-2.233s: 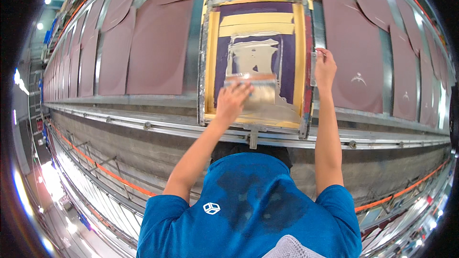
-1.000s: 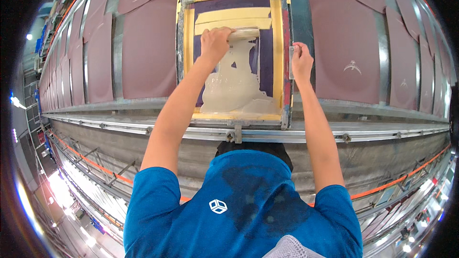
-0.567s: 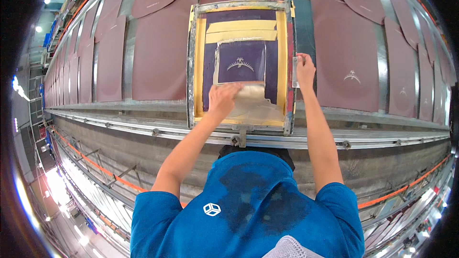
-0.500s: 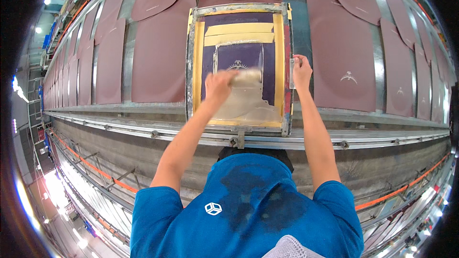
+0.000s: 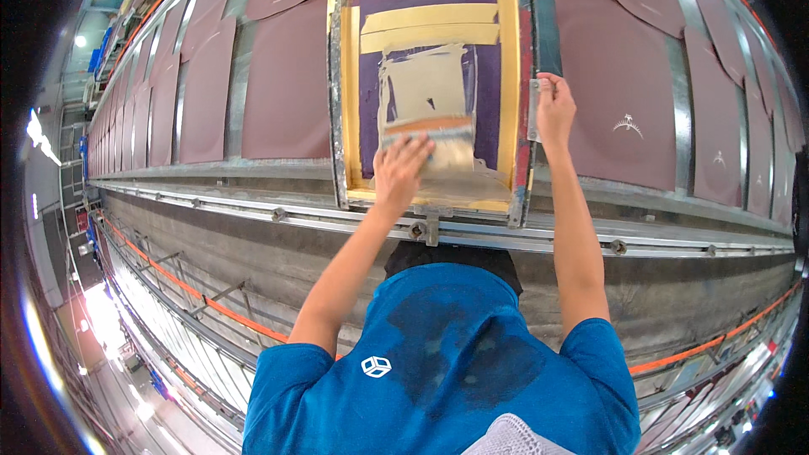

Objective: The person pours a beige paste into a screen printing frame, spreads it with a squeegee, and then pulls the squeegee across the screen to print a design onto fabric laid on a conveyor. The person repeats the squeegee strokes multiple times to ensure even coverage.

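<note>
Yellow-taped rectangular frame (image 5: 507, 76): left hand (image 5: 400, 173) grips brown-edged squeegee (image 5: 452, 151), right hand (image 5: 556, 114) pinches clear tab (image 5: 533, 123); slip could smear beige paste (image 5: 423, 88).

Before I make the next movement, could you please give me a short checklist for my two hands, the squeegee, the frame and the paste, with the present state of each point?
1. Left hand on the squeegee: ok, the fingers lie spread over it.
2. Right hand on the tab at the right side of the frame: ok, it grips it.
3. Squeegee within the frame: ok, it is inside all four sides.
4. Beige paste unbroken beyond the squeegee: not ok, a small dark gap shows in it.
5. Position of whatever lies beneath the frame: cannot tell, the frame hides it.
</note>
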`<state>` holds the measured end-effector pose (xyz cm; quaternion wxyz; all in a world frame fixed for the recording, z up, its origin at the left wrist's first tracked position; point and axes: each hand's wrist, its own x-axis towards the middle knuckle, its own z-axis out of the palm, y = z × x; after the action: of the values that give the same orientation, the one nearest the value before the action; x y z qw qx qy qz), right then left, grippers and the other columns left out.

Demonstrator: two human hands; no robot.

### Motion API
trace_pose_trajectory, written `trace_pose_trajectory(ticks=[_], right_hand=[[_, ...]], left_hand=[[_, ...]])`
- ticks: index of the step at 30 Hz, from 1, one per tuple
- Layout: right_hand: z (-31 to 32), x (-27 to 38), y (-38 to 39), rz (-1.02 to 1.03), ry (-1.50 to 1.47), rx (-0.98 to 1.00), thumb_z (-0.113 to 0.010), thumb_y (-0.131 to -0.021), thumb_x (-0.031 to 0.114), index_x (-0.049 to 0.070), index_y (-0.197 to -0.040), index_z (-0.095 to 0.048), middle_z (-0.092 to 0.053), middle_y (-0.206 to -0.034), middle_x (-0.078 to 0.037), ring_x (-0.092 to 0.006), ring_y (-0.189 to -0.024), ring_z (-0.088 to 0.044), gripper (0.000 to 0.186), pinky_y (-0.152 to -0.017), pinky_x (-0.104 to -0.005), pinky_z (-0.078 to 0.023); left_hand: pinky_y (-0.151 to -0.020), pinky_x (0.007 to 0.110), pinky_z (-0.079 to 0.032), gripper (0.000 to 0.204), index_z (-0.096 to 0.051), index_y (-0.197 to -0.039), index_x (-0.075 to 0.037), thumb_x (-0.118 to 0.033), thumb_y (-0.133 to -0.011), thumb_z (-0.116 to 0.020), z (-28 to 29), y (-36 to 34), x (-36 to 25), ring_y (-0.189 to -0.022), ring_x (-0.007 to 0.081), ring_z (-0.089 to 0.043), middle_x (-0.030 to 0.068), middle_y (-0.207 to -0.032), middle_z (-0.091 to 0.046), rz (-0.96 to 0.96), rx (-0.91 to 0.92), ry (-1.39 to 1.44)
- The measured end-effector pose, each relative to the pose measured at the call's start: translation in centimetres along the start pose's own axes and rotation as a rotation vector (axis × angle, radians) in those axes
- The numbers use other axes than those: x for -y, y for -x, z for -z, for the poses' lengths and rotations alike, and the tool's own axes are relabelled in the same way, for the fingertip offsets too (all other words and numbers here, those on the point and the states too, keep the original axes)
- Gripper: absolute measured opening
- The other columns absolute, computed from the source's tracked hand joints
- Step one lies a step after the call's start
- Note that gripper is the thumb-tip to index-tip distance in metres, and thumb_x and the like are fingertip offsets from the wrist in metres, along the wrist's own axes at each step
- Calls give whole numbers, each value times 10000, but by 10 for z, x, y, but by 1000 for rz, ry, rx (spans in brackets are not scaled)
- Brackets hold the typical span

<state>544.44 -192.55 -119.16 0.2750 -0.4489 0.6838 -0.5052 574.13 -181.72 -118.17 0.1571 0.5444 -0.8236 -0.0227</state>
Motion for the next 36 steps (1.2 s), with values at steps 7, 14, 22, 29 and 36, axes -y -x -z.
trace_pose_trajectory(ticks=[7,14,22,29,36], right_hand=[[30,36,-21,11,21,26,-531,-998,243,58,-1046,-663,-625,-767,-72,-139,-648,-534,233,-627,-305,-447],[-23,14,-12,125,84,-6,-491,-1009,262,64,-1081,-649,-692,-971,-160,-326,-905,-677,263,-798,-412,-505],[-70,-78,-20,160,-74,-14,-517,-993,232,68,-1041,-640,-649,-796,-211,-374,-738,-665,211,-634,-445,-487],[-43,-162,-58,28,44,-45,-510,-995,184,56,-1034,-616,-591,-659,-196,-334,-586,-605,171,-549,-428,-434],[-54,-178,-79,-25,110,-30,-492,-996,188,62,-1025,-610,-619,-653,-209,-384,-644,-648,175,-594,-469,-464]], left_hand=[[-974,409,-370,613,-615,-1272,-194,-39,-683,-685,4,36,-39,-1205,208,-540,-35,-1345,-588,14,-10,79],[-899,375,-430,607,-640,-1226,-166,-34,-636,-696,25,16,16,-1183,168,-564,-26,-1292,-625,60,96,139],[-910,379,-420,595,-645,-1214,-152,7,-641,-685,-39,15,30,-1192,193,-568,-6,-1282,-631,48,161,36],[-925,383,-460,555,-679,-1157,-153,67,-648,-662,-136,-30,18,-1121,231,-614,24,-1194,-676,13,149,115],[-785,417,-518,345,-690,-1129,-157,-121,-787,-669,-159,-191,81,-911,318,-662,121,-989,-701,175,296,60]])
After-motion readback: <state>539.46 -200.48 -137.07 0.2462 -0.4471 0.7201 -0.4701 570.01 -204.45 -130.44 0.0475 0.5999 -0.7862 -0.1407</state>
